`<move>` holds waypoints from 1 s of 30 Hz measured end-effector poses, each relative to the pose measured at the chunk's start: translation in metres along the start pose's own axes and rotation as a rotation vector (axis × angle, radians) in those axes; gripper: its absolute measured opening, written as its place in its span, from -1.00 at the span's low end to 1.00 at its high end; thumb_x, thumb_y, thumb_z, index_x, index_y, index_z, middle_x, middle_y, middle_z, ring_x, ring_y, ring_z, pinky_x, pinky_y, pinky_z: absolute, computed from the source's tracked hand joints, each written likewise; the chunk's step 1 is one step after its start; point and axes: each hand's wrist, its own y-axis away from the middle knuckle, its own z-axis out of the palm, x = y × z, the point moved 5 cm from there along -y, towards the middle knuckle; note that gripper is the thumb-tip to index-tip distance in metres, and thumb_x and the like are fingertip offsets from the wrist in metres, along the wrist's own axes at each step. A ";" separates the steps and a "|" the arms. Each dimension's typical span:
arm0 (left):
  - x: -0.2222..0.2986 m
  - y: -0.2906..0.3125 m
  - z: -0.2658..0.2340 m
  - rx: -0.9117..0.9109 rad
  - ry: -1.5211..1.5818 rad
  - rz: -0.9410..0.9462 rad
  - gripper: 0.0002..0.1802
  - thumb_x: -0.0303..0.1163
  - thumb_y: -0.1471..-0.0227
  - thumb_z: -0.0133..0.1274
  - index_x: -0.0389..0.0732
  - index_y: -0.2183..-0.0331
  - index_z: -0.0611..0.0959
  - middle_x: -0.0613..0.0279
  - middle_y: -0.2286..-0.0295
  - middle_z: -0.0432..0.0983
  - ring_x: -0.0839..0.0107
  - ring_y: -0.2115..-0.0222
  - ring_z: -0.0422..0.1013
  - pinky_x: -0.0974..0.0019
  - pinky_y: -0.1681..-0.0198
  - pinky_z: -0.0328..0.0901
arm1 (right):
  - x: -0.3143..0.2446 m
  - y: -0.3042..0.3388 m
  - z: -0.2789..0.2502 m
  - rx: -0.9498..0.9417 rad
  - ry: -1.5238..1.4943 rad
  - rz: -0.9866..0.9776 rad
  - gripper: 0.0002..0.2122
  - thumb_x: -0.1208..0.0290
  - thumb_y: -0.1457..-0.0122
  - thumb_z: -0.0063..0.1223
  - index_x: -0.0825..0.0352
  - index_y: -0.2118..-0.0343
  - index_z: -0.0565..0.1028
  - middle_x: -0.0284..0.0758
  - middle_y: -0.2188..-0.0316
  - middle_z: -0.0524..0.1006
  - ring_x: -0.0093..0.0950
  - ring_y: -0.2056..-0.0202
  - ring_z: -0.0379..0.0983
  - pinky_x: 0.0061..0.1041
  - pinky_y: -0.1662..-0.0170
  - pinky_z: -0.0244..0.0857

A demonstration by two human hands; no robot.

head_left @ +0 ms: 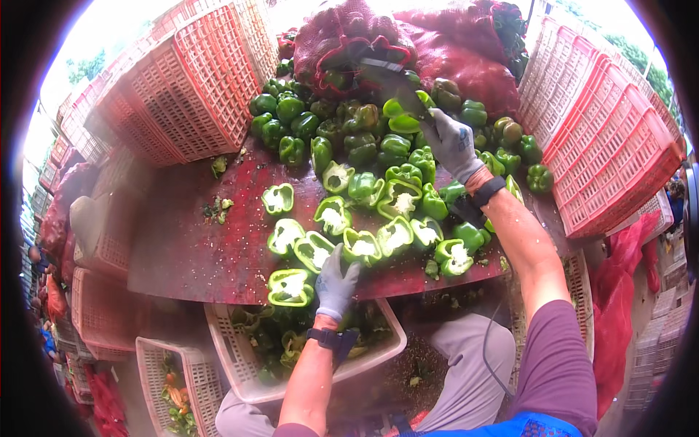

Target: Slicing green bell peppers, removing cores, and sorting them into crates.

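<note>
My right hand (449,144), in a grey glove, grips a knife (397,86) raised over the far part of the red table. Its broad dark blade points away to the upper left, partly blurred. Cut green bell pepper pieces (402,122) show beside the blade. Near the table's front edge is my gloved left hand (335,285), fingers apart, at a halved green bell pepper (314,252); whether it touches cannot be told. Several more pepper halves, pale insides up, lie around it, including one half (290,288) to its left. Whole green bell peppers (291,109) are heaped beyond.
Red mesh sacks (349,44) of peppers stand at the back. Pink plastic crates (189,87) rise at the left, and more crates (611,138) at the right. Below the table edge sits a pale crate (393,331) with pepper pieces. A cable (489,342) hangs by my right leg.
</note>
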 end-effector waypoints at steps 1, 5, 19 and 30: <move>0.000 -0.001 -0.001 -0.002 0.011 0.003 -0.30 -0.22 -0.09 0.20 -0.28 -0.21 0.45 -0.18 -0.06 0.50 -0.06 -0.10 0.43 0.07 -0.19 0.30 | -0.004 -0.001 0.002 -0.022 0.036 -0.127 -0.87 0.36 -0.25 0.14 0.23 0.20 0.49 -0.21 0.50 0.58 -0.13 0.46 0.56 -0.19 0.41 0.43; 0.003 -0.002 0.000 -0.014 0.028 0.009 -0.30 -0.21 -0.09 0.20 -0.27 -0.21 0.44 -0.18 -0.06 0.50 -0.07 -0.09 0.43 0.06 -0.19 0.30 | 0.035 0.016 0.046 -0.579 0.298 -0.130 -0.80 0.36 -0.24 0.09 0.23 0.10 0.52 -0.17 0.32 0.64 -0.14 0.27 0.62 -0.20 0.23 0.49; 0.007 -0.003 -0.004 -0.021 0.030 -0.030 -0.30 -0.17 -0.11 0.19 -0.28 -0.21 0.45 -0.19 -0.06 0.50 -0.06 -0.10 0.43 0.07 -0.19 0.30 | 0.062 0.012 0.099 -1.298 0.626 0.082 -0.68 0.30 -0.16 0.08 0.28 0.09 0.68 -0.13 0.05 0.65 -0.18 0.02 0.61 -0.25 -0.06 0.48; -0.007 -0.005 -0.003 0.015 0.055 -0.005 -0.30 -0.11 -0.10 0.21 -0.22 -0.20 0.48 -0.13 -0.04 0.52 -0.04 -0.08 0.45 0.06 -0.17 0.32 | 0.051 0.040 0.037 -0.904 0.106 0.738 -0.70 0.29 -0.20 0.01 0.25 0.06 0.60 -0.11 0.29 0.67 -0.22 0.23 0.64 -0.22 0.13 0.45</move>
